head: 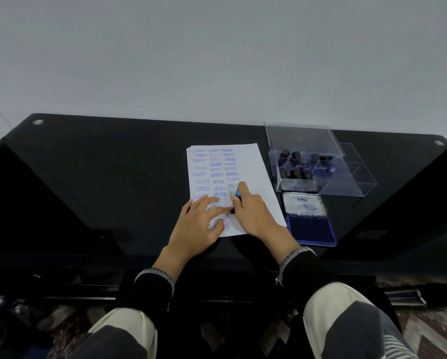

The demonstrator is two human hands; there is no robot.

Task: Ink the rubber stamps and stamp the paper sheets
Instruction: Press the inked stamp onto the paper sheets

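Observation:
A stack of white paper sheets lies on the black glass table, its top sheet covered with several blue imprints reading SAMPLE, AIR MAIL, FRAGILE and AMENDED. My right hand grips a rubber stamp with a blue top, held down against the paper below the imprint columns. My left hand rests flat on the lower left part of the sheet, fingers spread. The open blue ink pad, its lid folded back, sits just right of the paper.
A clear plastic box with its lid raised stands at the back right and holds several dark-handled stamps. The black table backs onto a pale wall. My knees show below the table's front edge.

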